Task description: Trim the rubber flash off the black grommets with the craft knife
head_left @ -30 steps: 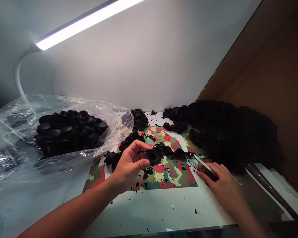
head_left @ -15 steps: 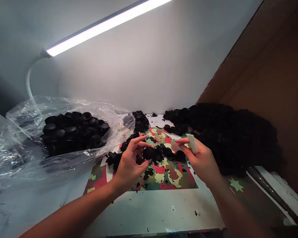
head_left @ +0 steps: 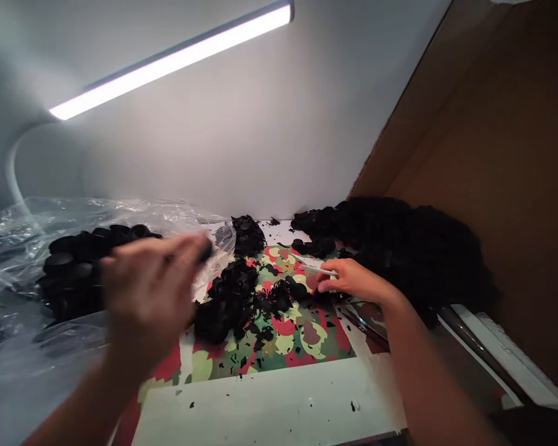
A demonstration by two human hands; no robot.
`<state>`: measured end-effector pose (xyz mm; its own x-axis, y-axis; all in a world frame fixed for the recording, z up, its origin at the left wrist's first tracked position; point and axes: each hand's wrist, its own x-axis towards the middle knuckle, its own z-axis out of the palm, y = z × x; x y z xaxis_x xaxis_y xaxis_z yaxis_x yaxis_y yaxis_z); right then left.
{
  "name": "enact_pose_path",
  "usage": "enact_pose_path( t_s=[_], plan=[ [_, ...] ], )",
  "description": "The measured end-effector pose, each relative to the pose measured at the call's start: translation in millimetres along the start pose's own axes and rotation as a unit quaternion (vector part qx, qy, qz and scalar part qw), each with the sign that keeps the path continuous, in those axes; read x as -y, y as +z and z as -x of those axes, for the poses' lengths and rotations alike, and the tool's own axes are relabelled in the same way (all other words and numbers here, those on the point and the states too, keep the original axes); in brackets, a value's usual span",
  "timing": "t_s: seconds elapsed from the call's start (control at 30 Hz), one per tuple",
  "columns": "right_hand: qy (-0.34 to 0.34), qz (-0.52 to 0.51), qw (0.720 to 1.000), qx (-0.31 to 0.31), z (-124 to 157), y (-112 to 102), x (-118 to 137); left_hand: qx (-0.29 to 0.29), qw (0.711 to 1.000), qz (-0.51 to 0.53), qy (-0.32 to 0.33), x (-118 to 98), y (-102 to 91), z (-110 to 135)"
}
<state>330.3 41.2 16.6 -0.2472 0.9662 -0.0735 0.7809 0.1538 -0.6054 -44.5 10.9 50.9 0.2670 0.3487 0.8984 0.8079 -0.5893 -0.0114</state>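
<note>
My left hand [head_left: 151, 297], smeared by motion, is over the near side of the plastic bag, with a small round black cap [head_left: 205, 249] at its fingertips. Inside the bag lie many similar black caps [head_left: 67, 263], partly hidden behind this hand. My right hand [head_left: 353, 280] is closed on a thin, pale, stick-like tool [head_left: 318, 269] that points left; its exact kind is unclear. Below and beside its fingers, black pieces and trimmings [head_left: 281, 294] are scattered on the camouflage-patterned sheet [head_left: 302, 344]. A heap of black scraps [head_left: 227, 297] lies between the hands.
A large black pile [head_left: 413, 254] leans against the cardboard [head_left: 483, 155] on the right. The clear plastic bag [head_left: 177, 214] spreads at left beneath a lit lamp bar [head_left: 177, 62]. A dark glossy strip [head_left: 483, 353] lies at right. Behind stands a pale wall [head_left: 223, 148].
My left hand has swung left from the middle of the sheet toward the bag, carrying the black cap. My right hand has turned and lowered, its tool now lying nearly flat. The view has shifted right.
</note>
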Motion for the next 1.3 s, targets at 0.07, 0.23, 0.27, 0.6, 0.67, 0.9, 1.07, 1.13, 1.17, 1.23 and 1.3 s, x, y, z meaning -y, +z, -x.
enact_pose_path(
  t_s=[0.07,0.23,0.27,0.6,0.67,0.9,1.07,1.13,1.17,1.23,1.3],
  plan=[
    [-0.008,-0.005,0.999,0.04,6.1,-4.6,-1.2,0.005,0.988,-0.111,-0.106,38.0,-12.2,-8.0],
    [-0.043,-0.035,0.995,0.081,7.5,-4.0,5.5,0.074,0.971,-0.076,-0.215,74.1,-10.1,-14.1],
    [-0.048,-0.044,0.995,0.075,6.8,-3.0,7.6,0.063,0.977,-0.024,-0.202,63.8,-5.3,-15.5],
    [-0.215,-0.08,0.95,-0.213,1.9,71.7,64.4,0.25,0.545,0.62,-0.506,-81.3,72.2,26.5],
    [-0.259,-0.112,0.944,-0.172,5.7,84.6,71.9,0.199,0.495,0.636,-0.557,-79.6,78.6,38.1],
    [-0.145,-0.298,0.906,-0.264,14.2,85.9,77.5,0.152,0.521,0.634,-0.551,-72.8,76.8,46.2],
    [-0.092,-0.308,0.918,-0.233,16.6,82.4,78.2,0.115,0.575,0.598,-0.546,-70.5,80.8,50.0],
    [-0.108,-0.304,0.919,-0.227,16.8,86.0,79.5,0.106,0.575,0.597,-0.55,-69.7,81.6,51.5],
    [-0.123,-0.298,0.917,-0.234,17.0,88.4,80.2,0.104,0.573,0.597,-0.552,-69.6,81.6,51.9],
    [-0.145,-0.276,0.917,-0.249,17.7,93.1,81.6,0.096,0.573,0.596,-0.554,-69.9,81.5,52.4],
    [-0.158,-0.243,0.924,-0.251,18.6,96.2,82.4,0.086,0.58,0.59,-0.555,-70.4,81.2,52.2]
  ],
)
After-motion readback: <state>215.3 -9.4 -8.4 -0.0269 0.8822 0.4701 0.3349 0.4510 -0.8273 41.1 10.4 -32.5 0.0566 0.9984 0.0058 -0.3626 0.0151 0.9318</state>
